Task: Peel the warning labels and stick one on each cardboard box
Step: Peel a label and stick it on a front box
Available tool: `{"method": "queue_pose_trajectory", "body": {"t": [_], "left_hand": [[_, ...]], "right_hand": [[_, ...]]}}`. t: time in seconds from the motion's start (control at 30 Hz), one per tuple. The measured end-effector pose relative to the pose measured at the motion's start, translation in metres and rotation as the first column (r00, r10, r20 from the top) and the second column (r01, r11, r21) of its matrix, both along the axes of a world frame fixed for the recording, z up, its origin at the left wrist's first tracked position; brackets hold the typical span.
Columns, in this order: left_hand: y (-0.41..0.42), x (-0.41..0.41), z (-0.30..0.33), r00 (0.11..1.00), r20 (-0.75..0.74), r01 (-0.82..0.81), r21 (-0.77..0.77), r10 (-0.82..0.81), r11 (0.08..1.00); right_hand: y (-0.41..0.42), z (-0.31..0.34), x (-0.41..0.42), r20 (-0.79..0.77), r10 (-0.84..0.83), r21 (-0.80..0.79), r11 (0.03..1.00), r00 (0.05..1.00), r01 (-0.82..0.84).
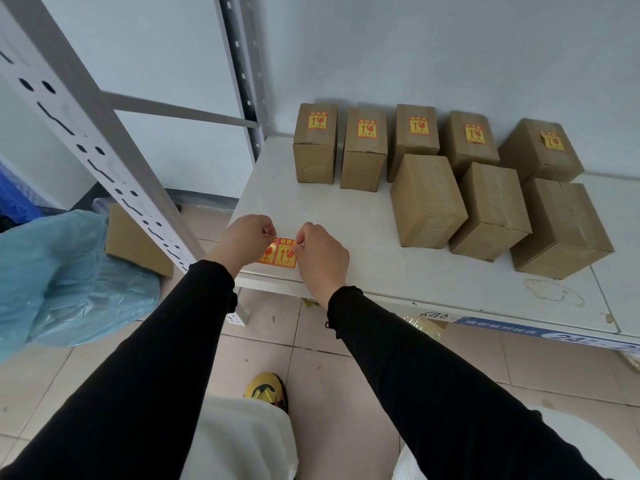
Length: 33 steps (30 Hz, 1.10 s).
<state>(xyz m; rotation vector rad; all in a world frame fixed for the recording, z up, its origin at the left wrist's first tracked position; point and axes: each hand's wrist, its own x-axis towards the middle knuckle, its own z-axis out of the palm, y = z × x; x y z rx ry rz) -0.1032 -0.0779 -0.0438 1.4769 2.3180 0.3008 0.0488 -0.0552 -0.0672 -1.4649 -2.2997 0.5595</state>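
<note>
- Looking down from the head view, both hands meet over the front edge of a white table (346, 216), black sleeves running back toward the camera.
- The left hand (244, 239) pinches the left part of a strip of warning labels (281, 252) between curled fingers and thumb.
- The right hand (320, 252) pinches the strip's upper right edge, fingers curled round it.
- The strip shows 2 red-and-yellow labels side by side, held just above the table's near edge; whether 1 is lifting off its backing I cannot tell.
- On the table stand 8 cardboard boxes in 2 rows.
- The back row of 5 sits near the wall, each carrying a label on top: the far-left box (315, 143), the second box (363, 148), the third box (414, 140), the fourth box (471, 142) and the far-right box (542, 150).
- The front row of 3 shows plain taped tops: the left bare box (427, 200), the middle bare box (490, 211) and the right bare box (561, 228), standing close together and well apart from the hands.
- Left of the table rises a white perforated shelf upright (86, 133); behind it on the tiled floor lie a blue plastic bag (62, 278) and another cardboard box (135, 240).
</note>
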Motion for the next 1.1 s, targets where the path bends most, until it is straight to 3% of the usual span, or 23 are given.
{"method": "queue_pose_trajectory", "body": {"t": [0.23,0.47,0.57,0.7,0.8,0.9,1.1], "left_hand": [[-0.003,0.0,-0.002,1.0,0.0,-0.021,0.029,0.021,0.999],[-0.004,0.002,0.001,0.999,-0.004,-0.038,0.046,0.039,0.998],[-0.005,0.004,0.005,0.999,0.011,-0.044,0.053,0.044,0.998],[-0.002,0.018,0.031,1.0,-0.003,-0.013,0.206,0.014,0.979],[0.004,0.051,0.063,0.969,0.243,-0.052,0.351,-0.037,0.935],[0.008,0.092,0.09,0.844,0.524,-0.106,0.366,-0.111,0.925],[0.023,0.133,0.104,0.731,0.656,-0.077,0.355,-0.19,0.932]], "right_hand": [[-0.003,0.003,0.007,-0.029,0.063,-0.009,0.998,0.998,-0.064],[0.008,0.03,0.03,-0.263,0.032,-0.206,0.974,0.964,-0.089],[0.018,0.058,0.048,-0.322,0.065,-0.15,0.982,0.945,-0.118],[0.035,0.093,0.079,-0.301,0.115,0.02,0.993,0.947,-0.114],[0.049,0.109,0.108,-0.308,0.126,0.073,0.991,0.943,-0.108],[0.06,0.116,0.132,-0.348,0.119,0.076,0.992,0.93,-0.098],[0.077,0.129,0.162,-0.388,0.101,0.103,0.992,0.916,-0.066]]}}
